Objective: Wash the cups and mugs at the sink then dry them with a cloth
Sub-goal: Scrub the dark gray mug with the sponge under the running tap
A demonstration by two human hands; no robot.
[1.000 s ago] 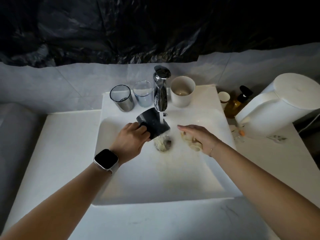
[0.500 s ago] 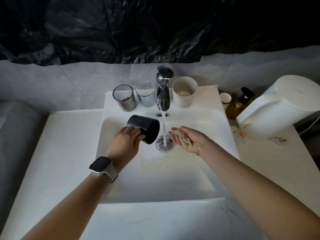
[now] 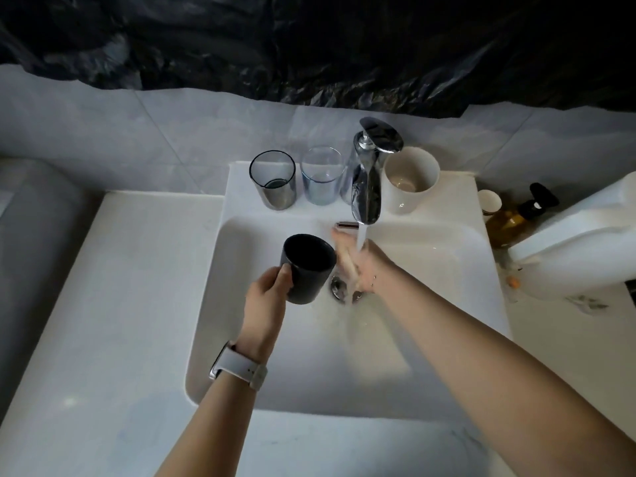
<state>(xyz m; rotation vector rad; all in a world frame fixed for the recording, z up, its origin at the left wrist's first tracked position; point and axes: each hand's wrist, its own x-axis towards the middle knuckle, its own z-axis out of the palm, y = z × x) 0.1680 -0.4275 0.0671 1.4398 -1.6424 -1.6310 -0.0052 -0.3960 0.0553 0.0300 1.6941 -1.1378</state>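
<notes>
1. Black mug [image 3: 308,268] sits in the left hand [image 3: 266,297], held over the left part of the white sink [image 3: 206,304] basin, mouth tilted up and away from the running tap [image 3: 368,180].
2. Left hand: fingers and thumb wrapped round the mug's lower wall. Right hand [image 3: 361,266]: under the stream just right of the mug, blurred; it seems to hold a pale rag or sponge, but I cannot tell its grip for sure.
3. Handling, as I judge it: a rigid ceramic-looking mug, fairly weighty, slick when wet and liable to chip against the basin. No handle shows, so a full wrap round the body is the safest hold.
4. Waiting on the back ledge: a smoky glass tumbler [image 3: 273,180], a clear glass [image 3: 321,175] and a white cup [image 3: 411,180], all upright.
5. Off to the right stand an amber pump bottle [image 3: 516,215] and a white kettle [image 3: 578,246].
6. Writing: none I can read; no brand or label is legible on anything.
</notes>
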